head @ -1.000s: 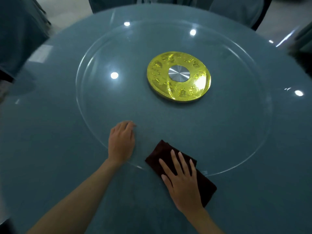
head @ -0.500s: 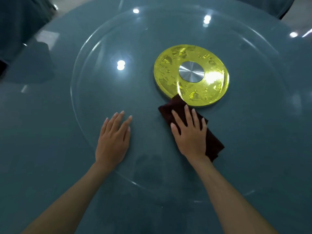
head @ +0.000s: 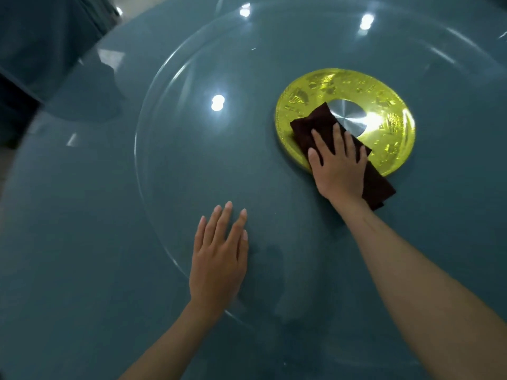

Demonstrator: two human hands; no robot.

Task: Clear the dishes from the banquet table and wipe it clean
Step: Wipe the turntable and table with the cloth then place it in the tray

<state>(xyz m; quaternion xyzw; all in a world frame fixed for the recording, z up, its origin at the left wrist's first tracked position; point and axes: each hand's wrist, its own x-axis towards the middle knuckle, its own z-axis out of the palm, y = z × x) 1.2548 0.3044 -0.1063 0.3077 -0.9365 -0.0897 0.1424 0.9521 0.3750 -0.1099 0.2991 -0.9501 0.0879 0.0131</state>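
A dark brown cloth (head: 314, 127) lies on the clear glass turntable (head: 170, 149) of the round blue-grey banquet table (head: 68, 242). My right hand (head: 338, 165) presses flat on the cloth with its fingers spread. The cloth's far end covers the near left part of the gold hub disc (head: 384, 111) and touches its silver centre (head: 354, 119). My left hand (head: 219, 259) rests flat and open on the glass near the turntable's front edge, holding nothing. No dishes are in view.
Wet smear marks show on the glass between my two arms. Dark chair backs (head: 41, 45) stand past the table's far left edge. Ceiling lights reflect as bright spots on the glass.
My right hand has pushed the cloth away from me, from the turntable's near rim up onto the gold disc. My left hand has stayed flat on the glass near the rim.
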